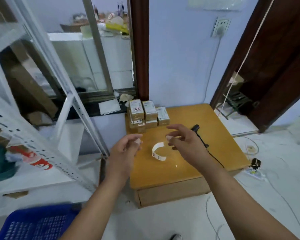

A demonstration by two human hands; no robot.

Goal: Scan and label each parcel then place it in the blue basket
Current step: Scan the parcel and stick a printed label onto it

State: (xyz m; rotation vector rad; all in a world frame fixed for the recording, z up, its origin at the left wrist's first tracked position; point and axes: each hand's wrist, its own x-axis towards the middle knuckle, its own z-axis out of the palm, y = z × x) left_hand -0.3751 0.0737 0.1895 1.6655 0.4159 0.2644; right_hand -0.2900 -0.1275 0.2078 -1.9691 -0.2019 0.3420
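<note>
Several small brown parcels with white labels are stacked at the far left corner of the low yellow table. A curled strip of white labels lies on the table's middle. A black handheld scanner with a cable lies behind my right hand. My left hand hovers over the table's left edge with loosely curled fingers, holding nothing. My right hand hovers just right of the label strip, fingers loosely curled, also holding nothing. The blue basket stands on the floor at the lower left.
A white metal shelf frame leans at the left, close to the table and my left arm. Cables and a power strip lie on the floor to the right. A dark wooden door frame stands at the right.
</note>
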